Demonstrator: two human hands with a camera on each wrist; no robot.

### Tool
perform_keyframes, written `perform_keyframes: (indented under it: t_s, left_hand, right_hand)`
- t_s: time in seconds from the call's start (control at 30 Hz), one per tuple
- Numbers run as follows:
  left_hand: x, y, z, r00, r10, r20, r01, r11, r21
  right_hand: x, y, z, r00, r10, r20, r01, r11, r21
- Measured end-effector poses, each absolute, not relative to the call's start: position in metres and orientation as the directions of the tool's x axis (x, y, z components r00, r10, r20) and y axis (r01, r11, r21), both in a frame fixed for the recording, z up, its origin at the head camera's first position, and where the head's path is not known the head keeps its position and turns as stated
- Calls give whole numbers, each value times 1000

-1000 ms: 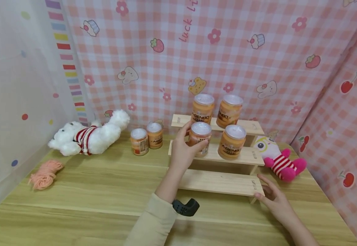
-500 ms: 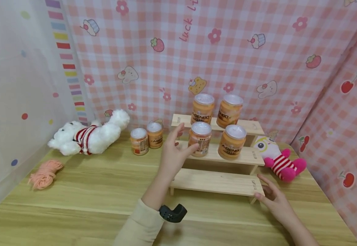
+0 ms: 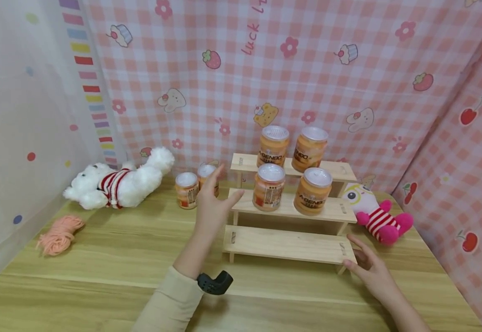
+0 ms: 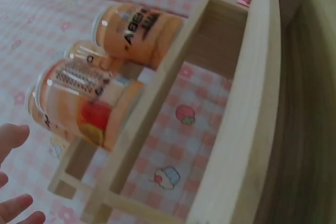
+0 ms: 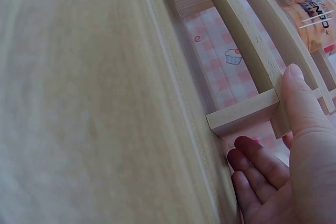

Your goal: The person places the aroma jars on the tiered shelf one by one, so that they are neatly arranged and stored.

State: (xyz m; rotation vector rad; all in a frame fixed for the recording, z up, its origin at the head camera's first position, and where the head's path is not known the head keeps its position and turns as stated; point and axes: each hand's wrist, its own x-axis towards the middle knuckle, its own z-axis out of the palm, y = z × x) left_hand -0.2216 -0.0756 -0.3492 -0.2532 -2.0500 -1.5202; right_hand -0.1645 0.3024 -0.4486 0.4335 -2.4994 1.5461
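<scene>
Nothing is in the left hand (image 3: 211,210): its fingers and thumb are spread wide, apart from the jars on the rack, and it hangs just off the left ends of the lower tiers of a three-tier wooden rack (image 3: 290,244). The right hand (image 3: 369,272) grips the right end of the bottom tier, its thumb at the front corner and its index finger toward the back corner, apparently steadying it. Lidded orange jars are what is being set out, and by the look of things four of six are placed. On the top tier a left jar (image 3: 273,146) and a right jar (image 3: 309,151) stand upright, both set in from the board's ends. On the middle tier a third jar (image 3: 269,190) stands toward the left end with its small-print panel forward, and a fourth jar (image 3: 312,192) toward the right end shows its large lettering. Two more remain: a fifth jar (image 3: 187,190) and a sixth jar (image 3: 203,179), the latter partly behind the left hand, stand close together near the back edge of the tabletop (image 3: 99,276), left of the rack; whether they touch is hard to tell. With no jar yet on the bottom tier, that board seems the likely place for this last pair.
</scene>
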Motion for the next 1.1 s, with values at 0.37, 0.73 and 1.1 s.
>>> perform_keyframes:
  t_s: [0.37, 0.73, 1.1]
  left_hand:
    - [-238, -111, -368, -808, -235, 540, 457, 328, 827]
    - [-254, -135, -383, -771, -346, 534, 389, 408, 826]
    - [-264, -149, -401, -794, -345, 501, 332, 444, 832]
  right_hand:
    - [-165, 302, -448, -943, -160, 293, -334, 414, -847]
    - [-167, 303, -450, -941, -164, 297, -339, 411, -846]
    - [-167, 304, -451, -926, -178, 332, -376, 386, -842]
